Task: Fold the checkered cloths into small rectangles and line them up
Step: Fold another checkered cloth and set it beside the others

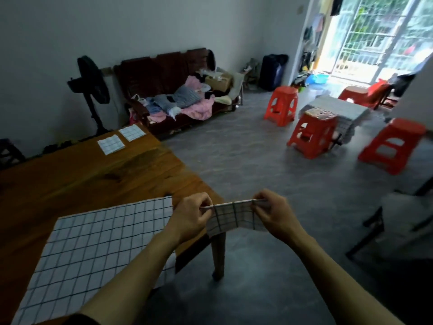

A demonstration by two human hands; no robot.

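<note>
A: From the head view, what do we see of the hands?

B: Both forearms reach forward, past the tabletop [98, 174] corner and over the floor. Our left hand [191, 215] is curled, with thumb and fingers pinching the left end of a folded cloth [234, 215]. Our right hand [273, 213] is curled the same way on the right end.

A: So the cloth is off the tabletop?

B: Yes, we hold it stretched in the air between the two hands, its top edge taut and the rest hanging below, just beside the table's near corner.

A: And the other cloths?

B: A large unfolded cloth [98, 245] lies flat on the near end, partly under the left forearm. Two small folded rectangles sit side by side at the far end: one [110, 144] nearer, the other [132, 133] just beyond it, close but apart.
</note>
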